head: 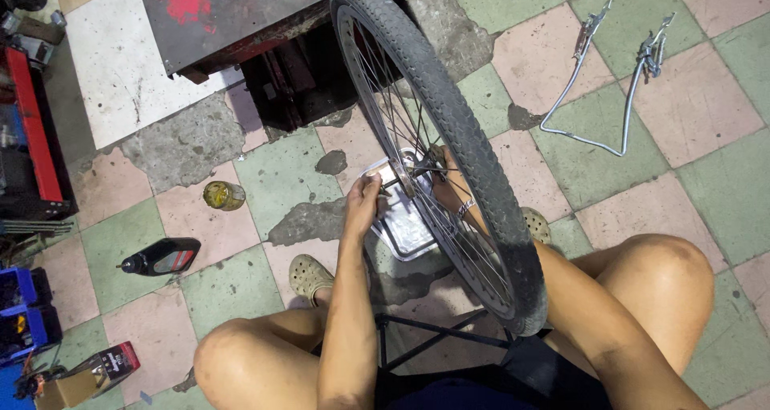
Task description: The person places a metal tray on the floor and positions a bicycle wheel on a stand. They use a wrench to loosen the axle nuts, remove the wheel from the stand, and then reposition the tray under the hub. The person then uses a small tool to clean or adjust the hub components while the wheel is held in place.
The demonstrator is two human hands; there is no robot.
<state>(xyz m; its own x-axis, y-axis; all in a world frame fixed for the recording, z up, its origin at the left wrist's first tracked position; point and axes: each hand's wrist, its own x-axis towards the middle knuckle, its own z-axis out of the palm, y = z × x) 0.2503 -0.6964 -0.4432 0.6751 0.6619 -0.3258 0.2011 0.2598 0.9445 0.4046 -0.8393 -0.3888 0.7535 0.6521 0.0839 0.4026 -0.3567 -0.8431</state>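
Observation:
A bicycle wheel (473,149) with a black tyre and thin spokes stands upright between my knees. My left hand (362,201) is on the near side of the hub (419,168), fingers pinched on the axle end. My right hand (449,189) reaches to the hub from the far side, seen through the spokes; a band is on its wrist. What it grips is hidden by the spokes. Under the hub, on the floor, lies a shiny metal tray (405,229).
A black oil bottle (160,257) and a small yellow-tinted jar (223,195) lie on the tiled floor at left. A bent metal wire stay (622,129) lies at upper right. A red metal stand (241,25) is at the top. Blue bins (24,306) and a small box (96,370) sit at lower left.

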